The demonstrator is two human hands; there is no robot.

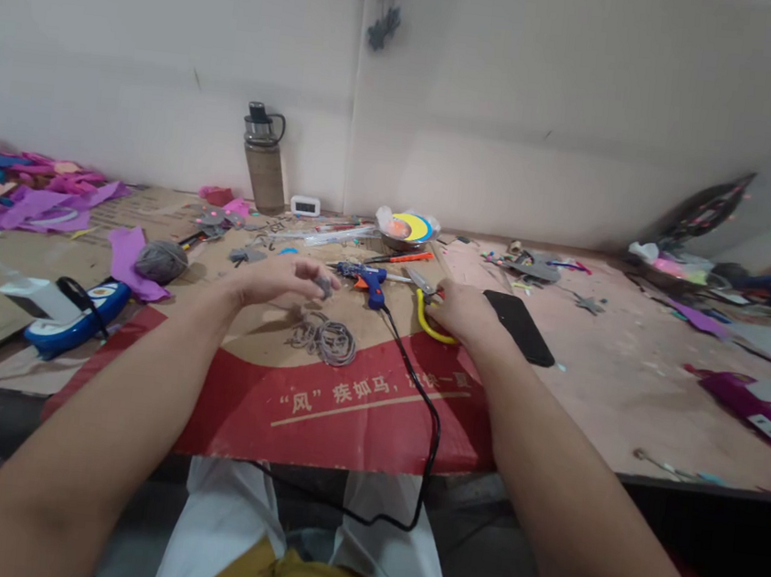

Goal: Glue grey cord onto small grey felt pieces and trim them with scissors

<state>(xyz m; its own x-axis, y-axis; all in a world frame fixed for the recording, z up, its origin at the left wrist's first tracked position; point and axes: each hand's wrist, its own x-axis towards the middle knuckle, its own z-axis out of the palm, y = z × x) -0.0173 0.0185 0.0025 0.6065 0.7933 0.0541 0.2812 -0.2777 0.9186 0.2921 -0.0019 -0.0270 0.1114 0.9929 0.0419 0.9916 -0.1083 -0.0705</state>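
Note:
My left hand is above the cardboard, its thumb and fingers closed round a small grey piece that looks like yarn or felt. Just below it lies a loose coil of grey yarn. My right hand grips a pair of scissors by the yellow handles; the blades point away to the upper left. Between the hands rests a blue glue gun with an orange trigger, its black cord running down over the table edge. Beside my right hand is a black phone.
A red and brown cardboard sheet covers the table's middle. At the back stand a water bottle, a small white clock and a bowl. A grey yarn ball and a blue power strip are left; a magenta device is right.

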